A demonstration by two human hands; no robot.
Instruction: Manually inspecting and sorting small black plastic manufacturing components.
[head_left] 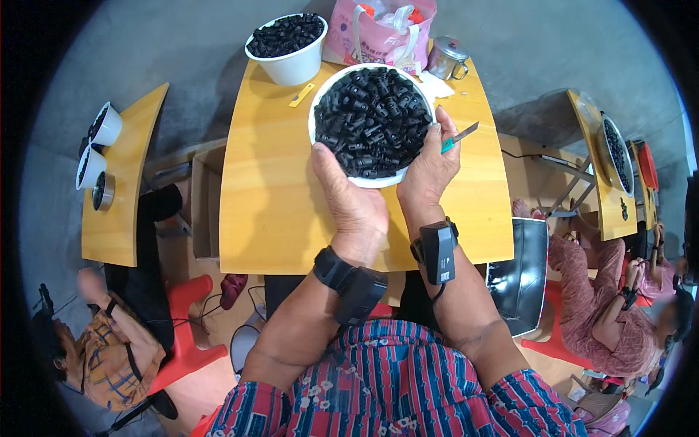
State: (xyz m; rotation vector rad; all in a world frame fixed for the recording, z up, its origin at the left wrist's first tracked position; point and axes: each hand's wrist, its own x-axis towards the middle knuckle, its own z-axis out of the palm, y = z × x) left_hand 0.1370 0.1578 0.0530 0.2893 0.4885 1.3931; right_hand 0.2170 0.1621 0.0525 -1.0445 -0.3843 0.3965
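Both my hands hold up a round white tub (373, 183) heaped with small black plastic parts (373, 120), above the yellow table (277, 197). My left hand (348, 195) is wrapped against its lower left side, thumb up along the wall. Around the lower right side closes my right hand (431, 169), which also grips a craft knife (460, 137). This knife has a teal handle, and its bare blade points up and to the right. A yellow craft knife (301, 95) lies on the table beyond the tub's left side. My fingers under the tub are hidden.
At the table's far edge stand another white tub (293, 69) of black parts, a pink bag (378, 40) and a lidded metal mug (447, 58). People sit at side tables left and right. A black-lined box (517, 273) stands beside the table's near right corner.
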